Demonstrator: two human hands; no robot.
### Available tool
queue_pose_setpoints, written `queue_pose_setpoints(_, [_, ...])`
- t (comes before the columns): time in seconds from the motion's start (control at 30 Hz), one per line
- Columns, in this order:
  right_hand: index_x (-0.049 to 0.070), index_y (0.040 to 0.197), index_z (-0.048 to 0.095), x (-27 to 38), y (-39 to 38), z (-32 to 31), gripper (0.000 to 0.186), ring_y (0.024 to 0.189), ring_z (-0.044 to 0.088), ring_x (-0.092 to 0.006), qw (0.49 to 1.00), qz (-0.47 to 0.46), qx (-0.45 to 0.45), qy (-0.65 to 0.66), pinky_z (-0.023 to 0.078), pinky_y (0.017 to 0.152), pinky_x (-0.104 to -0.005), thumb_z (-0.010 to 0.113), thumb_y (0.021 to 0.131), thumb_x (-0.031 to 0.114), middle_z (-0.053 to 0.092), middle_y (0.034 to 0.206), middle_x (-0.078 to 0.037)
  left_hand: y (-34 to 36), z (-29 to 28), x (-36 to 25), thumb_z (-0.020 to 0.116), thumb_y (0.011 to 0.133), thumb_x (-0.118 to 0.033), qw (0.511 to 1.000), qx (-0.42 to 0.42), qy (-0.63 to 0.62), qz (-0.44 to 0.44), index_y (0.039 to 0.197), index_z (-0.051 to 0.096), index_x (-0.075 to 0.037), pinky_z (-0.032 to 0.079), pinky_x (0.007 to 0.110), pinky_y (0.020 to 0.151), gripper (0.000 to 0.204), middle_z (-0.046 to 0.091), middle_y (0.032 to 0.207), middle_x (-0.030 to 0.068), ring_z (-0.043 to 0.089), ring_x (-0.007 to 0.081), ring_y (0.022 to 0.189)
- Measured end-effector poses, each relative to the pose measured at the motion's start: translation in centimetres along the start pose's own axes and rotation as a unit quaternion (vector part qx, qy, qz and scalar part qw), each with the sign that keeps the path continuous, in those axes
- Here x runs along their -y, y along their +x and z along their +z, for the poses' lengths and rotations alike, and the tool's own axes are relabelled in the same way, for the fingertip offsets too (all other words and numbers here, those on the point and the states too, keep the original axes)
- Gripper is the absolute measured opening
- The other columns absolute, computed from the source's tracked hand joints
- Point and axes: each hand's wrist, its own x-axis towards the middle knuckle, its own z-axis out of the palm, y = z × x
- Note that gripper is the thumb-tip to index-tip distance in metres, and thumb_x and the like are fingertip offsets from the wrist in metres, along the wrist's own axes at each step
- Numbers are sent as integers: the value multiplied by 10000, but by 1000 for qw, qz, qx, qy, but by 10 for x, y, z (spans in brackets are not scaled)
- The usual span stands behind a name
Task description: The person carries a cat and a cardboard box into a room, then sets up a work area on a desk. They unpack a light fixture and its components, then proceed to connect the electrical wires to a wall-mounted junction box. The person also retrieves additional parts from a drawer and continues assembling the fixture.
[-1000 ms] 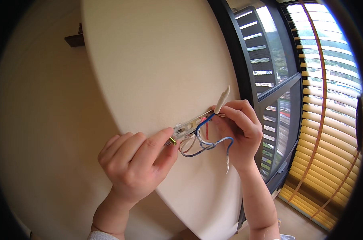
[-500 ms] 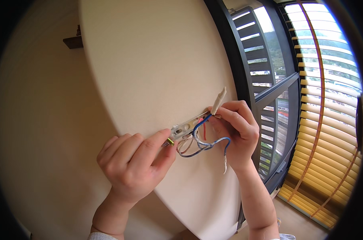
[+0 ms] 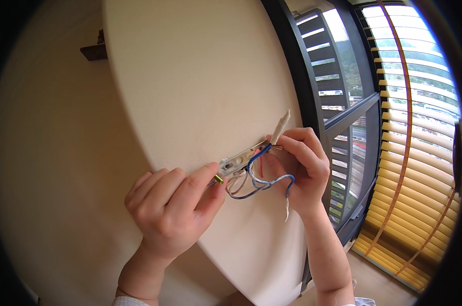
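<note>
A pale metal mounting bracket [image 3: 239, 160] with several holes lies tilted against the wall, its right end higher. Thumb and fingers of my left hand [image 3: 169, 206] are closed on its left end. Between those fingertips sticks out a small brass-coloured stud [image 3: 218, 179]. My right hand [image 3: 308, 171] pinches the bracket's right end, its fingertips partly hidden behind wires. A blue wire [image 3: 250, 166] loops below the bracket and hangs down with a white-wrapped tip [image 3: 287, 209]. Another white-wrapped end [image 3: 280, 126] points upward above my right fingers. A short red wire [image 3: 261, 166] shows behind the blue one.
A cream wall [image 3: 190, 76] with a rounded edge fills the middle. To the right stand a dark window frame [image 3: 305, 97] and yellow slatted blinds [image 3: 394, 204]. A small dark shelf [image 3: 94, 52] sits on the wall at upper left.
Both hands keep their grip on the bracket. The left hand, the brass-coloured stud and the wires sit very slightly further right and higher in the picture.
</note>
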Motion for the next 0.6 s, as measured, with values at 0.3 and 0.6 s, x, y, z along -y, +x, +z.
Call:
queue_pose_setpoints(0.3, [12, 1036, 756, 0, -1, 0, 339, 844, 639, -224, 1000, 11, 3, 11, 528, 696, -308, 785, 704, -54, 636, 943, -102, -2, 0, 0, 889, 648, -79, 1000, 3, -1, -6, 897, 770, -101, 412, 311, 516, 276, 588, 626, -1, 526, 173, 528])
queue_pose_setpoints(0.6, [-21, 1105, 723, 5, 0, -6, 389, 859, 640, -226, 999, 15, 18, 35, 520, 737, -301, 720, 722, -87, 647, 964, -121, -1, -3, -2, 888, 649, -84, 1000, -1, 0, -4, 893, 769, -106, 412, 312, 512, 271, 585, 622, -7, 532, 176, 527])
